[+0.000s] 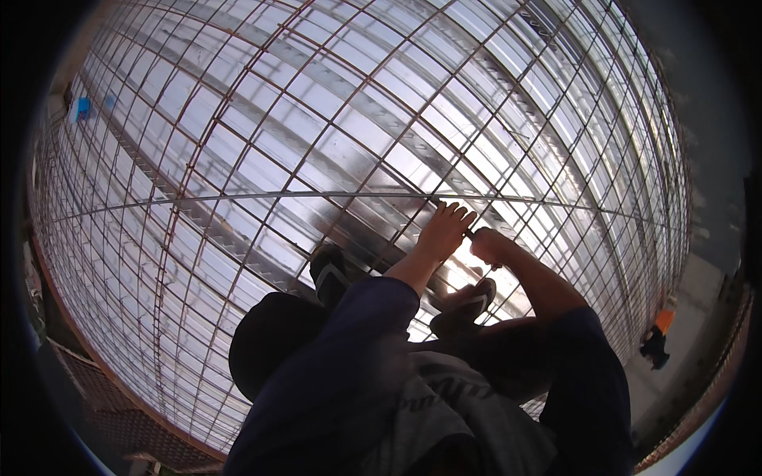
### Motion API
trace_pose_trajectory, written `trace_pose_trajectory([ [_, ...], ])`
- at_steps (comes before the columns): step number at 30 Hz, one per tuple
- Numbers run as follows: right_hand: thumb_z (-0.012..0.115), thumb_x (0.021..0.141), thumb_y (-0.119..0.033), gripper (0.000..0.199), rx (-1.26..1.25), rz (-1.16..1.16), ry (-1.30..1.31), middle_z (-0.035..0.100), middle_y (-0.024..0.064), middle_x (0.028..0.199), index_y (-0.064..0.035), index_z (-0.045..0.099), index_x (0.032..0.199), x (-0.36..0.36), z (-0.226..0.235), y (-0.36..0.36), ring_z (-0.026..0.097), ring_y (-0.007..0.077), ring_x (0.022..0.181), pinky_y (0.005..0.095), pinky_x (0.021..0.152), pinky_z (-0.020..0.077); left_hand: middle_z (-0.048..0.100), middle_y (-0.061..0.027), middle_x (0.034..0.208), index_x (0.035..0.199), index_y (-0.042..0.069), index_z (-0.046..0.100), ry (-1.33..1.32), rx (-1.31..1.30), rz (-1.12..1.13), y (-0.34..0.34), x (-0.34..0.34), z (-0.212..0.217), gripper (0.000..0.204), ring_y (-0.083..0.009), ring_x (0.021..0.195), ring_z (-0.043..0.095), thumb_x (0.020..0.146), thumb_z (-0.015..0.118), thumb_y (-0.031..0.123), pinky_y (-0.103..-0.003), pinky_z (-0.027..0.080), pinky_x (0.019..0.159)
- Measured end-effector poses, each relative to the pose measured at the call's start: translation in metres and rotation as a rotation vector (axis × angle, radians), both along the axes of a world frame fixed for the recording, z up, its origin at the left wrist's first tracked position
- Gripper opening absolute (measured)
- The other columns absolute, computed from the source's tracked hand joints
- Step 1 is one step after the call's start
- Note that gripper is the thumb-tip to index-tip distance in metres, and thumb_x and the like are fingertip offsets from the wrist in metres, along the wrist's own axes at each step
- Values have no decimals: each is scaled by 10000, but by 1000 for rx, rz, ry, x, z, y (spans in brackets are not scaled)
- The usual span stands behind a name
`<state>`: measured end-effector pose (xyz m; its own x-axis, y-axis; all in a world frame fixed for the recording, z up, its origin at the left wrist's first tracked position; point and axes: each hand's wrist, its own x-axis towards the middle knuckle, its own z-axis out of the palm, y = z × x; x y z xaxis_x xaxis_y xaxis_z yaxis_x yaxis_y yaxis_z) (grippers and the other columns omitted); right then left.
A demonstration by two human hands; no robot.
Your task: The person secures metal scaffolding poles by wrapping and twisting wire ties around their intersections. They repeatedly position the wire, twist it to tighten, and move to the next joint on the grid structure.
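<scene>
Over the rebar grid (262,151), which lies on shiny metal decking (238,170), the person crouches in sandals (464,305). Near the grid's middle, the left hand (443,230) rests fingers spread and open on a long, thin bar (238,196) crossing the mesh from side to side. The right hand (488,244) is just beside it, fist closed around a small dark tool (470,235) at a bar crossing; what kind of tool cannot be told. The bars look stiff, heavy and rough with rust, so they should grip well in a full fist close to a crossing, while the long bar would likely flex if lifted by one end. At the far right edge of the slab, another person (656,343) crouches.
</scene>
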<state>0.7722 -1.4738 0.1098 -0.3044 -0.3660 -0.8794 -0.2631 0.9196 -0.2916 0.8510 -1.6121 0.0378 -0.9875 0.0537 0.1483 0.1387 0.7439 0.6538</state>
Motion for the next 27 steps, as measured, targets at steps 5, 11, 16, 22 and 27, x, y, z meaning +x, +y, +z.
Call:
trace_pose_trajectory([
  [5,578,818,-183,248,-429,-237,-526,616,164,771,62,559,852,10,-45,33,637,263,593,414,440,515,549,-93,922,969,98,563,76,158,-90,-9,6,0,184,-269,1008,523,793,563,151,-443,347,1010],
  [11,652,795,-374,461,216,220,415,604,159,933,24,540,998,5,59,-47,646,319,862,497,673,502,588,-62,840,882,109,571,-115,137,-15,0,-15,3,180,-263,934,568,725,654,140,-433,398,884],
  [16,559,827,-203,225,249,341,645,625,181,897,-10,546,941,10,59,-56,653,327,810,458,669,509,639,-83,888,952,108,597,-329,135,-135,-3,-36,15,188,-277,960,607,766,629,113,-469,412,917],
  [22,490,770,-75,133,76,175,52,644,192,770,35,534,830,8,10,-20,672,307,715,456,585,536,596,-84,1015,1071,121,566,-252,279,-233,-15,-8,8,346,-269,1088,535,743,667,171,-482,329,1023],
  [27,545,798,-151,130,-270,-231,-499,596,123,695,-24,530,822,18,-31,24,626,256,577,424,496,535,567,-96,1065,1078,110,534,-66,103,-154,-14,10,11,408,-266,1123,502,720,683,237,-473,298,1063],
])
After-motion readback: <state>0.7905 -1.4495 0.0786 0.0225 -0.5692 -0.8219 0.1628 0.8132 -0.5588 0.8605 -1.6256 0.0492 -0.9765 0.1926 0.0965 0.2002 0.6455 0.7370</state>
